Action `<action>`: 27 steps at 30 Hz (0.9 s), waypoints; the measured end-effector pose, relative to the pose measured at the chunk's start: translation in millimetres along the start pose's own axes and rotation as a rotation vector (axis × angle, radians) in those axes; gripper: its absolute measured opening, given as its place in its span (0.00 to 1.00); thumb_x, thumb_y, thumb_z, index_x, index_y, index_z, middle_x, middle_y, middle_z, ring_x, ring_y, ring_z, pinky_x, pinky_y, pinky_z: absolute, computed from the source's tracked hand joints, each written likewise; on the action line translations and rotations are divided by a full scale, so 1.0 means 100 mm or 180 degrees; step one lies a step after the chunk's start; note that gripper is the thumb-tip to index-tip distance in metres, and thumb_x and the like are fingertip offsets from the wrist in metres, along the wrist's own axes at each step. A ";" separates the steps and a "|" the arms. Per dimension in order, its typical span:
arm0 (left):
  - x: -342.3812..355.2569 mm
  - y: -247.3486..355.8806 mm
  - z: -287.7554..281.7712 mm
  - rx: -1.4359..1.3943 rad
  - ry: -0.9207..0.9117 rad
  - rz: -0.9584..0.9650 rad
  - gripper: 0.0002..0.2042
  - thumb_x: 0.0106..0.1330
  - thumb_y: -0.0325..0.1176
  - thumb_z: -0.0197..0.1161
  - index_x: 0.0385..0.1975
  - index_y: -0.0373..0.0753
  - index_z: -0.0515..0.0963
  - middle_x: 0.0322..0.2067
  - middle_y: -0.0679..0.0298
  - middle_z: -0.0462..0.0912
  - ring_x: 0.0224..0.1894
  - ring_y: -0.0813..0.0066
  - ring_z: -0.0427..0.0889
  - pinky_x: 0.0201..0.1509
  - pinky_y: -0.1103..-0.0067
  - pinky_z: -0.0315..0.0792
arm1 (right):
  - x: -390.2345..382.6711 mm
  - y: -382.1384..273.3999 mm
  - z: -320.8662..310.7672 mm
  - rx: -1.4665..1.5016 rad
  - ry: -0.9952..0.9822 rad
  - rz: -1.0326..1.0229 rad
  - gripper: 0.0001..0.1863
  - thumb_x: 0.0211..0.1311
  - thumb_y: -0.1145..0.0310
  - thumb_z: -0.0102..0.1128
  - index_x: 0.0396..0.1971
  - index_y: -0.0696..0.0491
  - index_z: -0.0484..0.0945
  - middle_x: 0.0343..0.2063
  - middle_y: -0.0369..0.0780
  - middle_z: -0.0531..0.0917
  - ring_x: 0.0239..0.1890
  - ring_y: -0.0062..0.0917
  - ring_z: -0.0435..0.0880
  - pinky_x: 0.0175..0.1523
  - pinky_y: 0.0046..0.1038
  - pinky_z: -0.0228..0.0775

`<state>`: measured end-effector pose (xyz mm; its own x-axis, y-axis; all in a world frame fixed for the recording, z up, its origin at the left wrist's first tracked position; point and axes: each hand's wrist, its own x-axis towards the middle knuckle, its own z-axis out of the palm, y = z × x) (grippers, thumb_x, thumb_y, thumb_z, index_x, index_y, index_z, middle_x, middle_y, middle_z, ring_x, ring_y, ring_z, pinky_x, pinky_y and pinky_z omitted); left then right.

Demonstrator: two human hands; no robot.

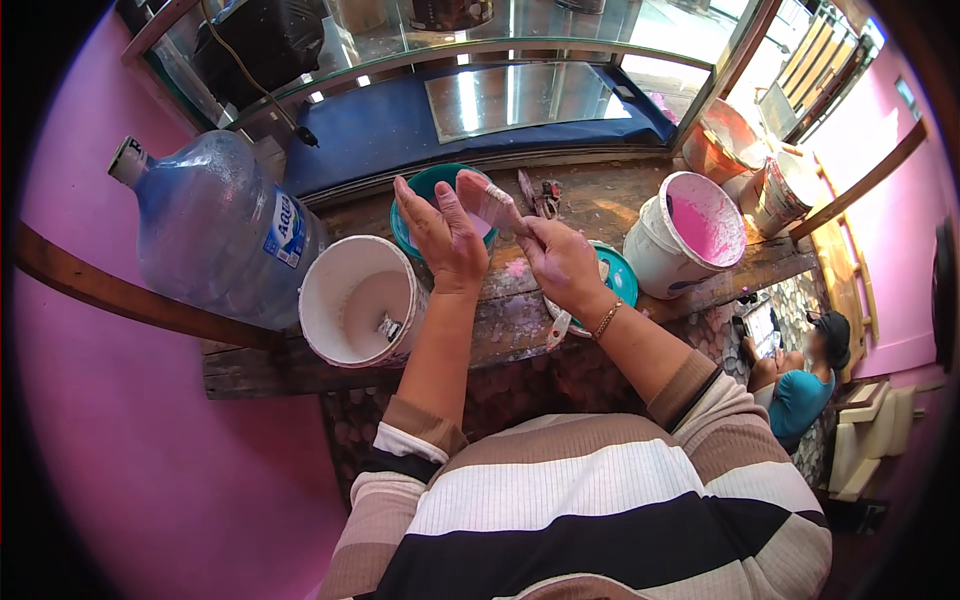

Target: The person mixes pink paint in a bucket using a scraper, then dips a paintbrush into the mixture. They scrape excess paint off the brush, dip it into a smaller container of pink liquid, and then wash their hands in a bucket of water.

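Head view, and the action sits right over the workbench [605,205]: the right hand [565,260] has its fingers closed around a flat paintbrush [502,205], its pink-coated bristles tipped up and to the left. The left hand [447,245] stands open beside it, fingers raised and spread from the thumb, gripping nothing; whether its thumb side touches the bristles, I cannot tell. Both hands carry pinkish smears. Beneath and beyond them is the green tub [434,182], with pale lilac liquid showing.

To the left, a white bucket [318,312] holds cloudy, pinkish liquid; to the right, a second white bucket [652,245] is coated bright pink inside. Just under the right wrist lies a teal lid [622,277], a white-handled brush [559,328] beside it. A big clear water bottle [205,215] leans at far left, and a person in a teal top [803,400] sits off to the right.

By my reading, it is a moment of handling the bristles above the tub. The next move calls for a firm grip on the handle and bristles angled so drips land inside the rim.
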<state>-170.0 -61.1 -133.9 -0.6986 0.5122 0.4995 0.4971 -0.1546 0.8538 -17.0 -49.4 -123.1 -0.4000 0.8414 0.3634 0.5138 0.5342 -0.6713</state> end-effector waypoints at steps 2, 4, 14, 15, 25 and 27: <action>-0.01 0.03 -0.02 0.0196 -0.0150 -0.0049 0.32 0.73 0.45 0.43 0.63 0.19 0.49 0.65 0.35 0.51 0.69 0.44 0.51 0.72 0.64 0.47 | 0.01 0.04 0.01 0.0150 -0.0241 0.0174 0.11 0.62 0.67 0.55 0.43 0.51 0.78 0.33 0.46 0.81 0.38 0.44 0.79 0.41 0.40 0.70; 0.01 0.04 -0.02 0.0145 -0.0140 -0.0064 0.32 0.73 0.45 0.42 0.63 0.18 0.49 0.65 0.35 0.51 0.69 0.44 0.51 0.72 0.64 0.47 | -0.01 -0.01 0.05 0.0420 0.0006 0.0132 0.10 0.61 0.66 0.55 0.41 0.53 0.78 0.32 0.47 0.81 0.38 0.46 0.79 0.41 0.41 0.70; -0.02 0.08 -0.02 -0.0083 -0.0130 0.0008 0.32 0.74 0.47 0.41 0.61 0.19 0.53 0.64 0.36 0.53 0.68 0.45 0.52 0.71 0.64 0.47 | 0.00 0.11 -0.19 0.3030 -0.0912 0.2101 0.15 0.65 0.58 0.54 0.32 0.56 0.76 0.16 0.36 0.75 0.12 0.16 0.72 0.15 0.18 0.62; -0.04 0.07 -0.04 -0.0046 -0.0167 0.0146 0.29 0.73 0.45 0.44 0.59 0.20 0.56 0.63 0.37 0.54 0.68 0.45 0.53 0.70 0.64 0.48 | 0.00 0.10 -0.26 0.3449 -0.0964 0.2279 0.16 0.65 0.57 0.54 0.33 0.57 0.76 0.16 0.35 0.75 0.12 0.16 0.72 0.16 0.17 0.63; -0.46 0.44 0.08 0.0471 -0.0619 0.1359 0.08 0.56 0.27 0.63 0.34 0.34 0.77 0.47 0.48 0.76 0.51 0.53 0.74 0.56 0.67 0.65 | 0.01 0.16 -1.35 0.3618 -0.0628 0.1426 0.20 0.65 0.56 0.54 0.37 0.62 0.76 0.11 0.35 0.73 0.09 0.15 0.66 0.15 0.17 0.57; -0.62 0.50 0.09 0.0659 -0.1441 0.1335 0.07 0.53 0.26 0.64 0.31 0.35 0.77 0.42 0.53 0.77 0.46 0.54 0.74 0.51 0.67 0.67 | -0.05 0.20 -1.59 0.2676 -0.0507 0.1219 0.19 0.66 0.58 0.51 0.38 0.62 0.76 0.12 0.35 0.73 0.09 0.15 0.65 0.15 0.15 0.54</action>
<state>-97.1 -92.8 -124.1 -0.1603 0.7561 0.6345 0.8010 -0.2760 0.5312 115.8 -29.5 -36.1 -0.4483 0.8934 -0.0300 -0.0602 -0.0637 -0.9962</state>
